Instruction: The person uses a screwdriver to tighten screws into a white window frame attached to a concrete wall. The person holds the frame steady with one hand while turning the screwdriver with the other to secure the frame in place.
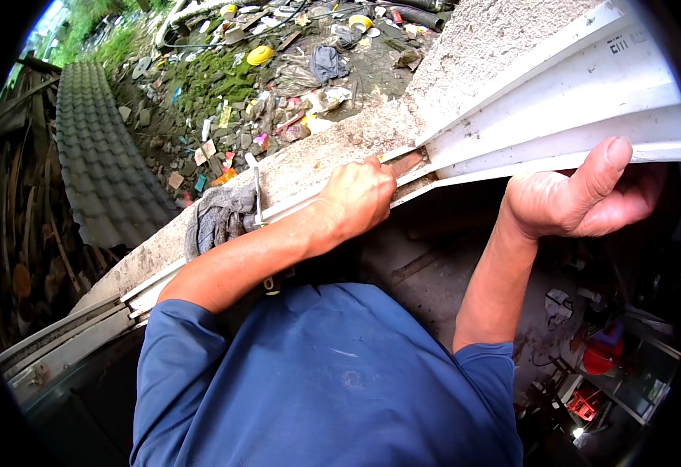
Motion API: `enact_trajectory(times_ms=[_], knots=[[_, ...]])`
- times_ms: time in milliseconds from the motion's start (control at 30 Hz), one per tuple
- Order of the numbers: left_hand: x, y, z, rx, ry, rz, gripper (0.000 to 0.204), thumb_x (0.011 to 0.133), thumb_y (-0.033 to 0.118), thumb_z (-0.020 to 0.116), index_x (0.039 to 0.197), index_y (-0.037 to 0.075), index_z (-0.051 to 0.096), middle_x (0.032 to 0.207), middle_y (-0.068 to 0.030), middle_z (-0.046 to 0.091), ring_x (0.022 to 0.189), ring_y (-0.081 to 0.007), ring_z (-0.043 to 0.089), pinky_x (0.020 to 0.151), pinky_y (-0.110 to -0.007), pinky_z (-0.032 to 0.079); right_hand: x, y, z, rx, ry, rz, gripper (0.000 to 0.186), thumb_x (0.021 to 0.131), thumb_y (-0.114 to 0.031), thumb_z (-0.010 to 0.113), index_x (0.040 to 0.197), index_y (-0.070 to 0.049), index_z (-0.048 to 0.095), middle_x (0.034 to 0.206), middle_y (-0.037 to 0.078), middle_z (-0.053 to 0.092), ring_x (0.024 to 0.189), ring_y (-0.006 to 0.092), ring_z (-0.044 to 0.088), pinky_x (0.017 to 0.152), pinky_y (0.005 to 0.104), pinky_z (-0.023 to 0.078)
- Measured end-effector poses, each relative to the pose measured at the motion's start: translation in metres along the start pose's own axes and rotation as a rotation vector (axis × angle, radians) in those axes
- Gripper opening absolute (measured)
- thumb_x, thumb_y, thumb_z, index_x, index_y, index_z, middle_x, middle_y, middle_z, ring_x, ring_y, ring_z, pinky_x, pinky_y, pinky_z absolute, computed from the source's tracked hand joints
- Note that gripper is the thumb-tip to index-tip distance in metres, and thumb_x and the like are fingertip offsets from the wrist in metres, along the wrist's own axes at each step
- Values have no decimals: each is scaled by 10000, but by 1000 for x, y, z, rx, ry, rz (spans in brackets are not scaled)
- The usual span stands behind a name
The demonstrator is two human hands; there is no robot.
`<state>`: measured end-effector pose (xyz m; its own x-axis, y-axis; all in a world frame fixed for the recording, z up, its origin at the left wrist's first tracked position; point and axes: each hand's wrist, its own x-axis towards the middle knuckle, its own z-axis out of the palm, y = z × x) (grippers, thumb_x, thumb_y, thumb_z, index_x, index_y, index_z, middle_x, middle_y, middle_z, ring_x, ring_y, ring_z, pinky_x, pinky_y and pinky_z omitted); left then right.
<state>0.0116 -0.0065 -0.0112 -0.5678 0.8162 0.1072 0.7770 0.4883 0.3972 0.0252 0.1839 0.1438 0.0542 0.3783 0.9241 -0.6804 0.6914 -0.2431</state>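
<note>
- Left hand (360,198): closed in a fist at the lower edge of the white panel, knuckles up, fingers curled under and pressed together; what they pinch cannot be told. A brownish strip (406,162) shows just beyond the knuckles, between the panel and the ledge.
- Right hand (581,198): gripping the panel's lower edge from below; thumb (601,167) raised and lying against the panel's face, the other fingers curled under the edge and mostly hidden.
- Panel (558,101): white, ribbed, long; runs from upper right down toward the left hand, lying on the concrete ledge, its near edge overhanging the drop below.
- Ledge (309,163): rough grey concrete wall top, running diagonally from lower left to upper right; carries the panel and a white rail (154,286) along its near edge.
- Rag (216,218): grey cloth bunched on the ledge, just left of the left forearm.
- Metal tool (258,198): thin, bright, upright beside the rag; its kind cannot be told.
- Shirt (325,381): blue, short-sleeved, fills the lower centre.
- Roof tiles (99,156): dark grey, wavy, far below on the left.
- Ground (278,70): beyond the ledge, strewn with rubble, moss, scraps and a yellow helmet (260,54).
- Red object (601,354): low at right, in a dim interior below; details too small to tell.
</note>
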Motion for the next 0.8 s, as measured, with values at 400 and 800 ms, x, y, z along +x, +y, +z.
enact_trajectory(times_ms=[400, 800], knots=[[1, 7, -14, -59, -25, -75, 128, 857, 77, 634, 956, -4, 643, 840, -229, 639, 638, -449, 671, 597, -542, 585, -1, 1, 0, -9, 9, -11, 576, 969, -173, 713, 1373, 109, 415, 1332, 294, 554, 1192, 312, 582, 1027, 445, 501], [-10, 3, -25, -164, 99, -56, 64, 860, 50, 653, 908, 27, 619, 809, -201, 629, 633, -447, 652, 596, -540, 558, -2, -3, 1, -37, 22, 12, 578, 972, -188, 712, 1364, 112, 411, 1337, 290, 547, 1193, 306, 578, 1019, 444, 505]])
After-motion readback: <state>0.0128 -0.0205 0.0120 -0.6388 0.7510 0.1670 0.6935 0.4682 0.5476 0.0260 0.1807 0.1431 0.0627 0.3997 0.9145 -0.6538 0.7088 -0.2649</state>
